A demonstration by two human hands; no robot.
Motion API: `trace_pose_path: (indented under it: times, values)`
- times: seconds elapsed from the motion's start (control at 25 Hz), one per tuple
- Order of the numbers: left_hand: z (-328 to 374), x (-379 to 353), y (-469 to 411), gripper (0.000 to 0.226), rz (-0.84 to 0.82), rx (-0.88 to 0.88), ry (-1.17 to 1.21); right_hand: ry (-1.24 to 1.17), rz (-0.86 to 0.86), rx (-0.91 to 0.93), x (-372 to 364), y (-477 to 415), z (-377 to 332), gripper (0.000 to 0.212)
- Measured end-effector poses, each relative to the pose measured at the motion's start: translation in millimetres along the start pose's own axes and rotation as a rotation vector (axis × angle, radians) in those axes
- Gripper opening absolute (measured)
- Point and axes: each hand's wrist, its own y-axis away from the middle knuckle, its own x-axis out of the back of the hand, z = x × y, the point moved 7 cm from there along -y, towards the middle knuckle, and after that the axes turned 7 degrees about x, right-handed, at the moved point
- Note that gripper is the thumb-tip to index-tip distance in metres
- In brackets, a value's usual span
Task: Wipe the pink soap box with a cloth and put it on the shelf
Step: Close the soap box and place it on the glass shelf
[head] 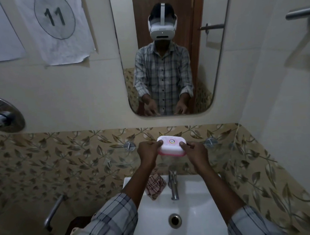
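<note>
The pink soap box (pixel 171 146), white-lidded with a round sticker on top, is held level between both hands over the glass shelf (pixel 223 147) below the mirror. My left hand (pixel 148 151) grips its left end with the thumb on the lid. My right hand (pixel 194 151) grips its right end the same way. Whether the box rests on the glass or hovers just above it I cannot tell. A checked cloth (pixel 155 185) lies crumpled on the basin's back left rim, beside the tap, with no hand on it.
A white wash basin (pixel 195 213) with a chrome tap (pixel 173 185) sits right below the shelf. Two round metal brackets (pixel 129 146) hold the glass to the leaf-patterned tiles. A mirror (pixel 169 52) hangs above. A shower valve (pixel 3 115) is on the left wall.
</note>
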Motion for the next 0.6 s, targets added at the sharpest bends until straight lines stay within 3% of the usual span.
trace_pose_path:
  times: [0.16,0.6]
  values:
    - [-3,-16,-19,0.037,0.04,-0.023,-0.197,0.107,-0.02,-0.064,-12,-30,15,0.042]
    - [-24,-32,-29,0.038,0.019,-0.065,-0.348,0.148,-0.009,-0.008,-21,-30,32,0.036]
